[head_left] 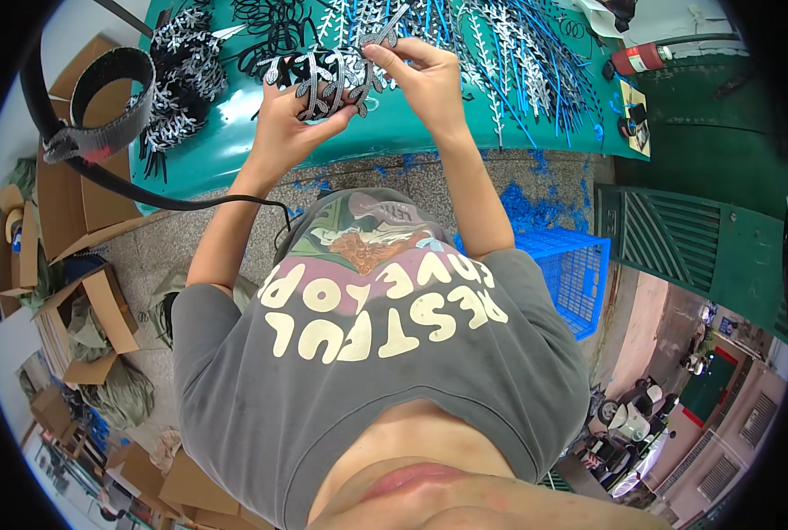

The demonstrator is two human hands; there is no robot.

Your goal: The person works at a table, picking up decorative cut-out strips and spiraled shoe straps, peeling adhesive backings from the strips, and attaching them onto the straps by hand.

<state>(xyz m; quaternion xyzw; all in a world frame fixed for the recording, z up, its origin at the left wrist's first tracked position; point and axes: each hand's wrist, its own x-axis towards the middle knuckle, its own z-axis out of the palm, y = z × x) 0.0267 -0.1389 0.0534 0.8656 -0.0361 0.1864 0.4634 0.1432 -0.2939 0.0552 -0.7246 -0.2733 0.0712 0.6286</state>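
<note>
My left hand (290,128) is closed around a bunch of black strips with silver, glittery leaf shapes (330,87), looped over the fingers. With thumb and fingertips together, my right hand (425,84) pinches a single silver-and-black leaf strip (381,37) just right of that bunch. Both hands are held over the near edge of the green table (204,157). Long leaf strips and blue strands (522,66) lie spread on the table beyond my right hand. At the left, a heap of similar leaf strips (182,75) hangs toward the table edge.
A dark ring on a curved black arm (111,115) stands at the upper left. Cardboard boxes (102,309) crowd the left floor. A blue plastic crate (575,278) sits at my right, near blue scraps (535,208). A red cylinder (637,59) is at the table's right end.
</note>
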